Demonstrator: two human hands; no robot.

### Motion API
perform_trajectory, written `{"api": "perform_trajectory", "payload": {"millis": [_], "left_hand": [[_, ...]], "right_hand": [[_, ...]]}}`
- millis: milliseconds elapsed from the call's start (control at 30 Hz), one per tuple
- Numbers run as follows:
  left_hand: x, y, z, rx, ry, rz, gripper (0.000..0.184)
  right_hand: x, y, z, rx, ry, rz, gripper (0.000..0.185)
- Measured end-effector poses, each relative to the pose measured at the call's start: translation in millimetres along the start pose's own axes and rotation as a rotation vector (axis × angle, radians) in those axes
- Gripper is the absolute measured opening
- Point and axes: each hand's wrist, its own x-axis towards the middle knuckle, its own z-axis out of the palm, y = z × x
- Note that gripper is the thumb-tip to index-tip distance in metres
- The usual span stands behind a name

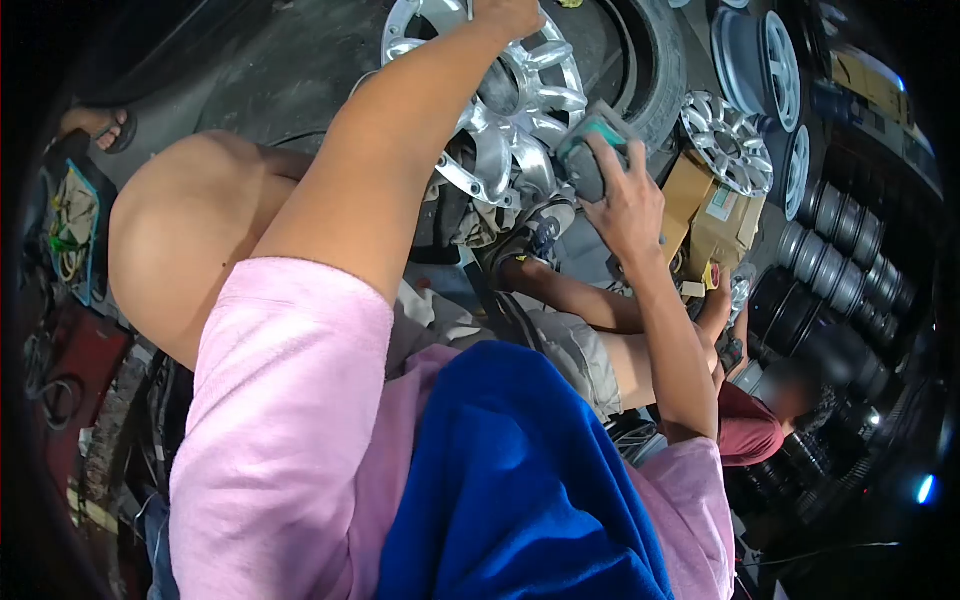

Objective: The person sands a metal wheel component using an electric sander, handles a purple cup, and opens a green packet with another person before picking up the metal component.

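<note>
A silver multi-spoke wheel rim (487,165) lies in front of me at the top middle. At its far edge is my left hand (510,15), partly cut off by the top of the view; its fingers are hidden. My right hand (630,200) is wrapped round a dark grey and green block-like tool (584,165) at the right side of the rim. Whether the tool touches the metal is hard to tell. Cloth and a dark shoe (545,232) show just below the rim.
Beyond the rim lies a tyre (655,75). To the right are another rim (727,143), cardboard boxes (722,232) and stacked wheels (825,260). A person in a dark red shirt (748,425) sits at the right. A red box (85,370) stands at the left.
</note>
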Motion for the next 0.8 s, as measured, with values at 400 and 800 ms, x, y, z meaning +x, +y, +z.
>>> {"api": "perform_trajectory", "payload": {"millis": [400,800], "left_hand": [[-3.2,2.4,-2.4,-0.049,0.031,0.005,0.078],[-4.4,-2.0,2.2,-0.101,0.096,0.034,0.081]], "right_hand": [[17.1,-9.5,-0.6,0.037,-0.021,0.049,0.084],[18.1,-16.2,4.5,-0.003,0.007,0.092,0.082]]}}
